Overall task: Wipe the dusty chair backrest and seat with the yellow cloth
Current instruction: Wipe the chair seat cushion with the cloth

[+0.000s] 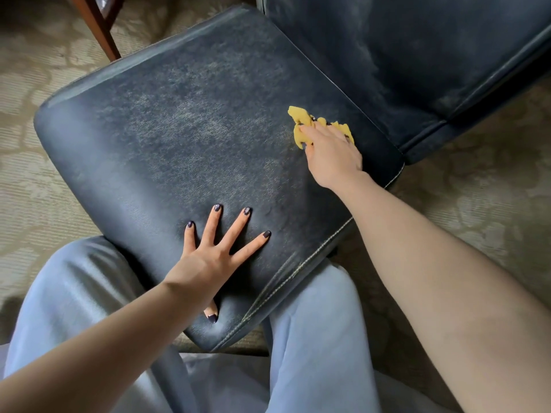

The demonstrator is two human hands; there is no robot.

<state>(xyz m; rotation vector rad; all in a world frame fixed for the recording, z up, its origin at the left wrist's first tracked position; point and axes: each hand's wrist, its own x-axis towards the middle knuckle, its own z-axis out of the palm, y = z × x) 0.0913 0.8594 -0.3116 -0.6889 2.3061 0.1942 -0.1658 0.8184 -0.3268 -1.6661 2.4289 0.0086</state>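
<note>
A dark blue leather chair seat (179,138) fills the middle of the view, with pale dust across its centre. Its backrest (402,55) rises at the upper right, also streaked with dust. My right hand (331,153) grips a crumpled yellow cloth (301,117) and holds it against the seat near the back right corner, close to the backrest. My left hand (214,251) lies flat on the front part of the seat, fingers spread and straight, thumb near the front edge.
My legs in light blue trousers (313,338) stand against the seat's front edge. A brown wooden furniture leg (98,25) stands at the upper left. Patterned beige carpet (35,174) surrounds the chair.
</note>
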